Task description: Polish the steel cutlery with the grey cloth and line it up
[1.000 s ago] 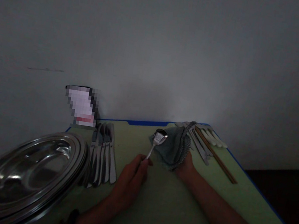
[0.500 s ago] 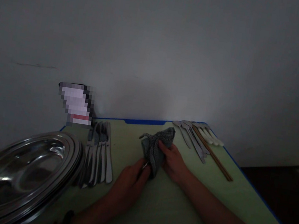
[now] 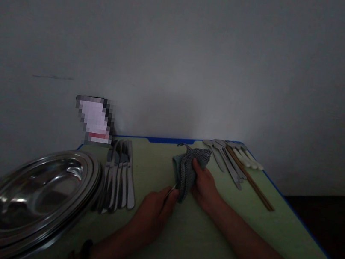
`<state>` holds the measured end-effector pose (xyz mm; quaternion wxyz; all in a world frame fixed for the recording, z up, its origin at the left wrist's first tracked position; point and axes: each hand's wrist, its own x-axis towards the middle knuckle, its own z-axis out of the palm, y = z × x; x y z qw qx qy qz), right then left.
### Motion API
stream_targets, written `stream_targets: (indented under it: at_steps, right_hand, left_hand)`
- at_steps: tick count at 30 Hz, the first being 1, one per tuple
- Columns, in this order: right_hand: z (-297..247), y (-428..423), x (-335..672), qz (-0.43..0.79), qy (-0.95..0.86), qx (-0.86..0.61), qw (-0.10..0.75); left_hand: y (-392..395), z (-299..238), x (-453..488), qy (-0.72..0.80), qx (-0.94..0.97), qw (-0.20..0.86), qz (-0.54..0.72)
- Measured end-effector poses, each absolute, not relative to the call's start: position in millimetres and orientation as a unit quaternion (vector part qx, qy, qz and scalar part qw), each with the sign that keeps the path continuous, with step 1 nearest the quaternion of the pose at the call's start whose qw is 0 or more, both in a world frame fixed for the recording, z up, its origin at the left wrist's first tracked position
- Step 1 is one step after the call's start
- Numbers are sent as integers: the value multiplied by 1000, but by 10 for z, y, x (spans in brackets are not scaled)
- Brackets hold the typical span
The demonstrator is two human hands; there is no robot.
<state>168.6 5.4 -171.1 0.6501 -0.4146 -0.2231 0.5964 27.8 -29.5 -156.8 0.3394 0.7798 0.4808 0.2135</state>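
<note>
Cloth (image 3: 187, 173), greyish and crumpled, with a speckled weave on its outer folds, is bunched over the middle of the desk (image 3: 154, 161), pinched between the right hand's (image 3: 205, 188) thumb and fingers. The left hand (image 3: 154, 207) grips a slim metal utensil (image 3: 174, 187), its far end hidden in the folds. I'd judge this piece partway wiped; which of the cutlery (image 3: 130, 188) on either side is finished, I can't tell.

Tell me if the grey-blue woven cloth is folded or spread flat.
Folded, not spread: the grey-blue woven cloth bunches in overlapping creases, gripped by the bare right hand.
</note>
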Motion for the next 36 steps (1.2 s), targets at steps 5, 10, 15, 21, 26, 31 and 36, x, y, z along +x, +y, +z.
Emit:
stream_targets:
  at_steps: [5,10,15,21,26,31,36]
  right_hand:
    - [-1696,-11,1627,624,-244,-402,624]
    - [-1733,75,1658,611,-233,-384,652]
    - [-1780,157,1703,570,-207,-380,698]
    - [-1735,48,1660,581,-201,-412,672]
    - [-1677,-33,1614,624,-232,-408,625]
    - [-1723,40,1640,619,-227,-387,644]
    - [-1743,80,1669,569,-165,-419,688]
  left_hand:
    - [-255,-1587,288,488,776,338,213]
    - [-256,-1570,282,479,784,329,216]
    - [-312,-1518,273,458,800,329,205]
    - [-316,-1576,276,460,817,292,192]
    - [-261,-1608,282,472,803,303,201]
    - [-272,-1583,277,461,810,303,197]
    - [-321,-1606,265,448,838,262,168]
